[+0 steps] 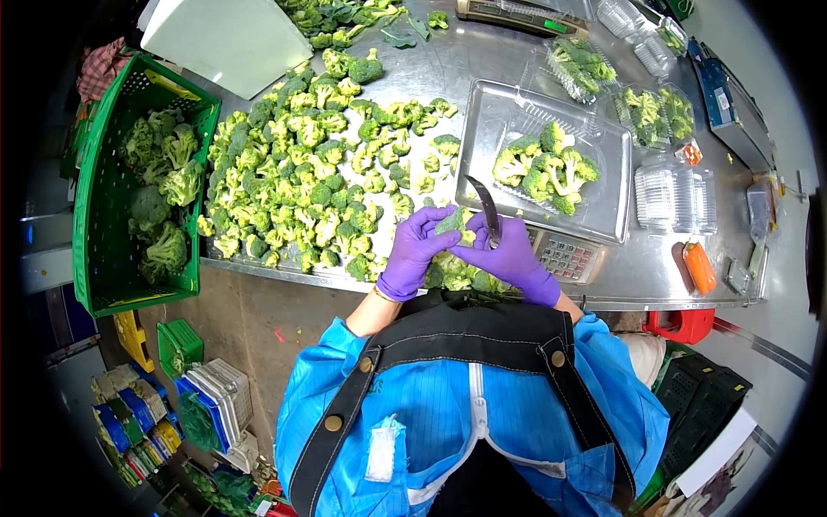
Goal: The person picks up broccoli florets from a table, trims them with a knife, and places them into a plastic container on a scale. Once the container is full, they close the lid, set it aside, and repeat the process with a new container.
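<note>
My left hand [413, 252], in a purple glove, grips a broccoli floret [454, 223] near the front edge of the steel table [637, 276]. My right hand [510, 256], also gloved, holds a curved knife [485, 207] with its blade pointing up beside the floret. Both hands meet just in front of a large heap of cut broccoli florets [310, 181]. Right of the hands stands a scale with a metal tray [495, 112], and on it an open clear clamshell holds several florets [547, 168].
A green crate [103, 258] of whole broccoli heads hangs at the table's left. A white cutting board [226, 36] lies at the far left. Filled clamshells [655, 112], stacked empty clamshells [676, 198] and an orange tool [699, 267] sit at the right.
</note>
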The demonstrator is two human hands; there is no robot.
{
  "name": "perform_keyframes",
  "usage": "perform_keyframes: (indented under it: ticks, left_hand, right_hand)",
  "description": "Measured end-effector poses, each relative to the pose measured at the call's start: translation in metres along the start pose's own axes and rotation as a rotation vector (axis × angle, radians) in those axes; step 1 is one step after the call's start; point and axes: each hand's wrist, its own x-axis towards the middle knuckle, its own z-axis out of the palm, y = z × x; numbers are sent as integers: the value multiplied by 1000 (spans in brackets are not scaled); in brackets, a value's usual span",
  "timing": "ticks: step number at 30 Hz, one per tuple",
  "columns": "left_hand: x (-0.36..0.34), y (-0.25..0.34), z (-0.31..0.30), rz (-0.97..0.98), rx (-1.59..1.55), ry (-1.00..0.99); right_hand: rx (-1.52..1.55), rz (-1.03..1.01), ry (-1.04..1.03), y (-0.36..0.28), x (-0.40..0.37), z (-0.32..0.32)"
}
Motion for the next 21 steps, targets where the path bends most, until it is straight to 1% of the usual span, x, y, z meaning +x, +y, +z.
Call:
perform_keyframes:
  ticks: [1, 4, 5, 7, 8, 9, 10, 11, 12, 13, 14, 16, 17, 18, 20, 21]
  left_hand:
    - [0, -3, -1, -1, 0, -2]
    - [-1, -9, -2, 15, -44, 42]
    - [0, -10, -3, -15, -69, 38]
    - [0, -14, -7, -41, -97, 37]
    - [-2, -18, -9, -92, -236, 55]
    - [-4, -18, -8, -145, -375, 73]
    - [-5, -18, -7, -143, -375, 74]
    - [-4, -16, -5, -174, -406, 90]
    - [-3, -14, -3, -207, -437, 106]
    - [3, -24, -15, -156, -457, 91]
    - [9, -34, -27, -104, -479, 80]
    - [6, -6, -20, -73, -401, 117]
    - [4, 2, -12, -47, -290, 179]
    - [2, 4, -7, -49, -291, 179]
    - [2, 5, 1, 84, -86, 138]
    - [3, 1, 2, 89, -32, 145]
  right_hand:
    - [104, 45, -38, -1, 0, -1]
    - [190, 20, -12, 4, 0, 2]
    - [189, 19, -13, 7, 1, 4]
    - [271, -79, 79, 10, 1, 8]
    - [269, -80, 76, 8, -1, 6]
    - [383, 60, 34, 2, -3, 4]
    - [498, 201, -6, -1, -5, 4]
    - [500, 196, -5, 1, -7, 3]
    - [761, 152, -89, 8, -10, -3]
    - [1020, 108, -177, 12, -13, -9]
    - [1018, 111, -182, 15, -17, -20]
    - [798, 68, -370, 14, -19, -40]
    - [293, -354, -361, 13, -6, -38]
    - [293, -351, -361, 4, -7, -35]
    - [-130, -66, -243, -23, -11, -32]
    - [-84, -59, -87, -16, -12, -21]
